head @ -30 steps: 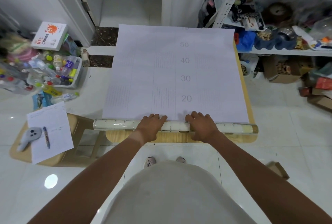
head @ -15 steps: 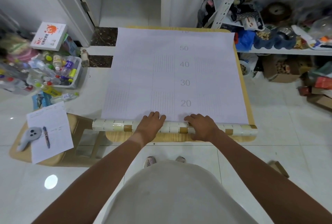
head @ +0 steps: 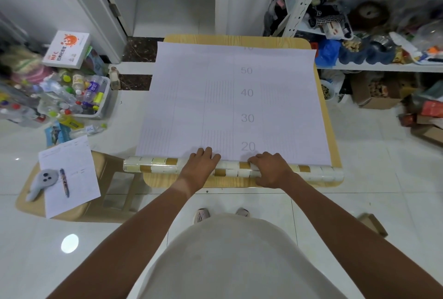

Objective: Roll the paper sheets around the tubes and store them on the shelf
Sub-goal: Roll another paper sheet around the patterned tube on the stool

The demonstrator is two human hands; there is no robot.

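Note:
A large white paper sheet (head: pixel 230 104) printed with numbers 20 to 50 lies flat on a small wooden table (head: pixel 239 182). Along its near edge lies a long tube (head: pixel 155 165) patterned in cream and brown tiles, overhanging the table on the left. My left hand (head: pixel 202 167) rests palm down on the tube left of centre. My right hand (head: pixel 269 169) presses on the tube right of centre, fingers over the paper's near edge. A white metal shelf (head: pixel 383 67) full of clutter stands to the right.
A low stool (head: pixel 107 178) at the left carries a paper sheet (head: pixel 72 174), a pen and a grey controller (head: pixel 42 183). A bin of bottles (head: pixel 81 97) and a white box (head: pixel 68 49) sit on the floor at left. Cardboard boxes (head: pixel 378 97) lie under the shelf.
The paper has slid toward me, baring the table's far edge. The tube has turned under my hands, its brown tile pattern now showing on top.

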